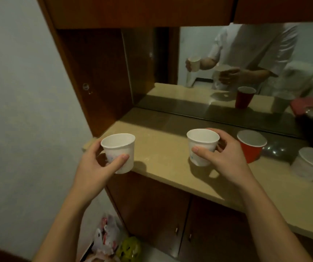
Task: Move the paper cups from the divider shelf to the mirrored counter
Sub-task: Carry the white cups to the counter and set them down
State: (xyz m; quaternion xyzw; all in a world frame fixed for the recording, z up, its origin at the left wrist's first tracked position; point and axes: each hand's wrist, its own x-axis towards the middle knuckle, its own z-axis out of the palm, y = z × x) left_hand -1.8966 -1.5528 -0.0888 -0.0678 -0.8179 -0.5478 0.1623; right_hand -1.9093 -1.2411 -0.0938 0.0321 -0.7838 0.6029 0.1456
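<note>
Cups come in pairs here — one white paper cup sits in the left hand, another white paper cup in the right hand, both upright with open mouths up. Each grip is closed around the cup wall, thumb on the near side and fingers wrapped round the far side, low enough on the body that the rim stays free; that looks like a hold meant for setting down rather than carrying far.

Both cups are at the beige desk under the mirror. The left cup hangs over the desk's near left corner, its base seemingly past the edge and not resting on it. The right cup is further in over the top, close above the surface or just touching it; I cannot tell which.

To the right stand a red cup, just beside the right hand, and a larger white tub near the right edge — so free space lies to the left and middle, which likely explains where the hands are aimed. The divider shelf is not in view. Judging by this, the placing step is near but not finished.
</note>
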